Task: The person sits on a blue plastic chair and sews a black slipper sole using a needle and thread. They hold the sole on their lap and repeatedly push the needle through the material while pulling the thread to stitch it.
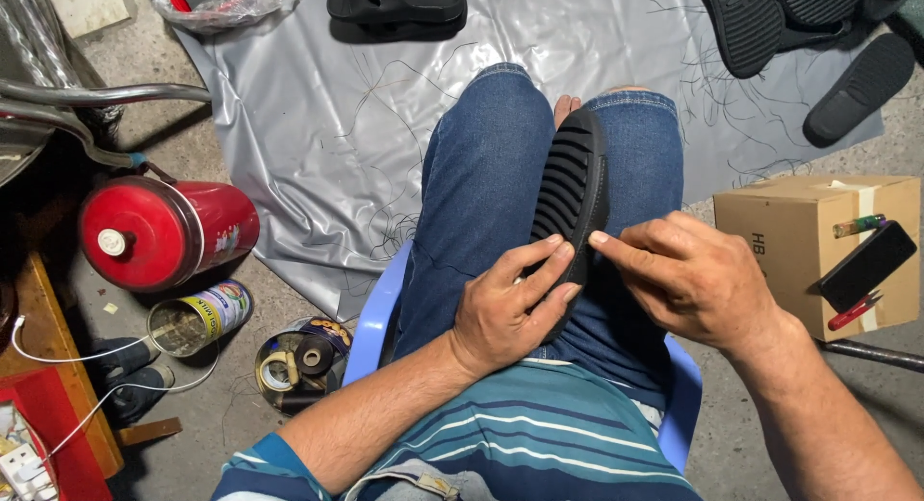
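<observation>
At your far left a red jug (164,231) lies on its side, with an open tin (197,318) and a round tin of tape rolls (298,359) near the blue chair (373,313) you sit on. None of these touches your work.

Your left hand (510,304) is closed loosely around the near end of the black sole (573,198), fingers spread flat over its ribbed face, thumb hidden below. The sole rests lengthwise on your lap between your thighs, ribs up, toe end pointing away from you. Keep that palm pressing down, so the sole cannot rock on the denim.

Your right hand (688,275) holds nothing that shows; its fingers are curled, and the index finger is out straight, its tip touching the sole's right edge just beside your left fingertips. Work along that edge in short steps, and move the left hand up with it, so the support stays close.

At your right a cardboard box (799,241) carries a phone (869,263).
</observation>
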